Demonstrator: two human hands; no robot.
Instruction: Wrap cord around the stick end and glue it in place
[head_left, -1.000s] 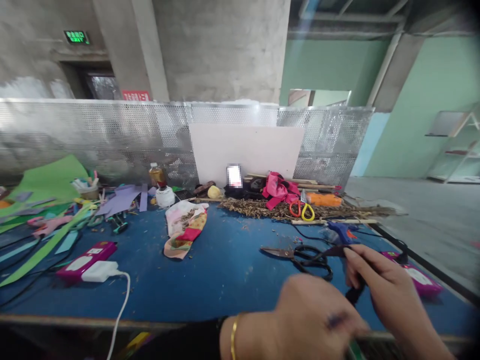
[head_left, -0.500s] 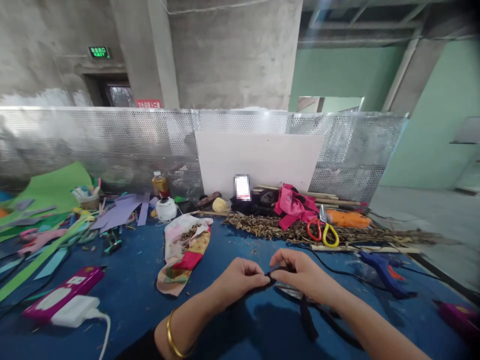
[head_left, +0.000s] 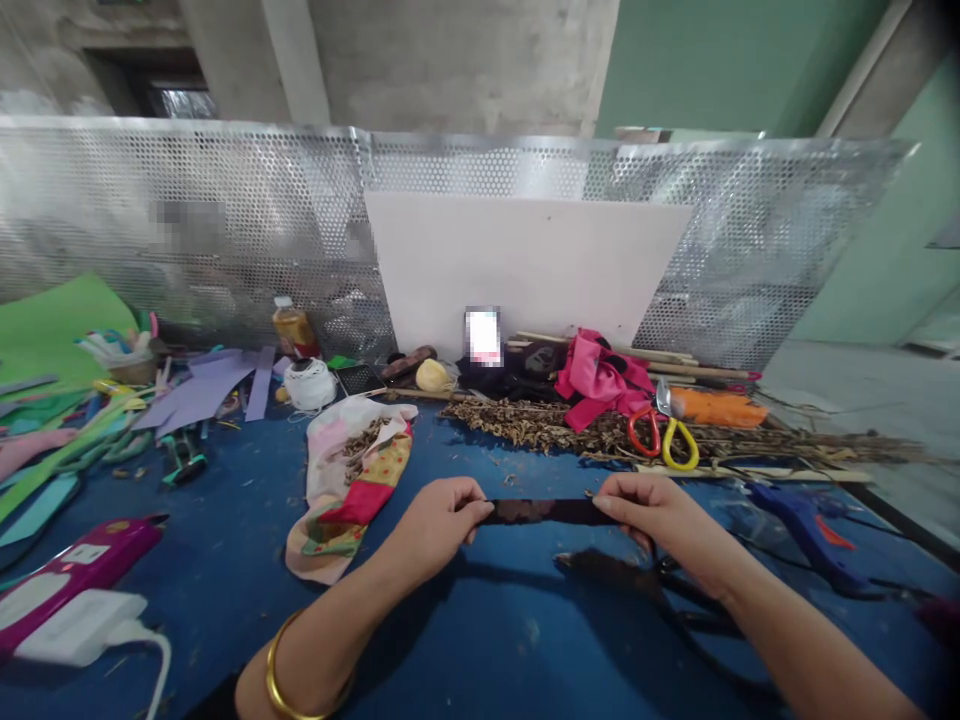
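A dark ribbon-like strip [head_left: 544, 511] is stretched level above the blue table. My left hand [head_left: 442, 515] pinches its left end between thumb and fingers. Further along, my right hand [head_left: 649, 510] grips the strip, and more dark length trails below that hand toward the lower right. Under the right hand lies a dark, narrow object [head_left: 600, 568] whose kind I cannot make out. To the left of my left hand rests a patchwork fabric piece [head_left: 367, 500] with dried plant bits on it.
Dried stalks [head_left: 525, 430] run across the table behind my hands, with scissors [head_left: 664, 440] and pink fabric [head_left: 600, 375] on them. A blue glue gun [head_left: 806, 535] lies at right. On the left are a purple power strip [head_left: 82, 570], white yarn [head_left: 310, 385] and coloured paper [head_left: 199, 390].
My hands have moved apart, and the dark strip between them is now pulled out straight. The view has tilted downward and come closer to the table.
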